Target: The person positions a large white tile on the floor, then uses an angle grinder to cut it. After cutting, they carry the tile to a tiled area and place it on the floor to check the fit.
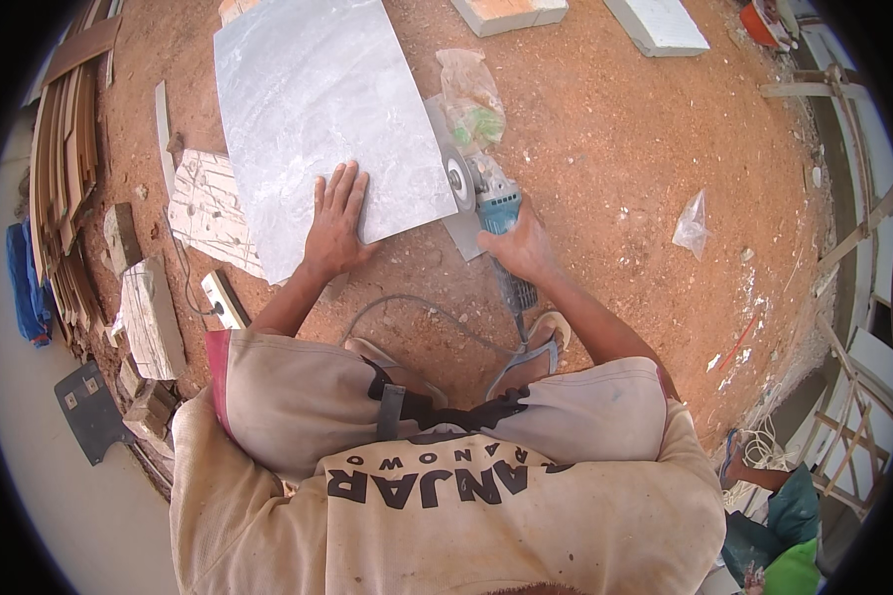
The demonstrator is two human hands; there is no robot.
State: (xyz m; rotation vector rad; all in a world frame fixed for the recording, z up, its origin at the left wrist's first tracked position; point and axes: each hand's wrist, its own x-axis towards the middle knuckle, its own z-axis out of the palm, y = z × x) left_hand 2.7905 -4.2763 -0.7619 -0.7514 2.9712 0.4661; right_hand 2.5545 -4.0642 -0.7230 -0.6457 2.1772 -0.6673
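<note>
A large grey marbled tile (318,94) lies in front of me, its near edge towards my knees. My left hand (339,223) rests flat on its near part, fingers stretched out and slightly apart. My right hand (526,243) is wrapped round the body of a teal angle grinder (499,208). The grinder's pale cutting disc (456,180) stands at the tile's right edge; whether it touches, I cannot tell. From the grinder's rear a dark cord (407,297) curves over the ground between my feet. A narrow grey strip (463,236) lies beneath the tile's right corner.
A white socket strip (224,299) and a broken tile piece (213,213) lie left, near stacked brown boards (64,169). Ahead are a crumpled plastic bag (471,94) and pale blocks (657,25). Another person (779,516) in green is at the lower right, beside coiled pale cord (764,446).
</note>
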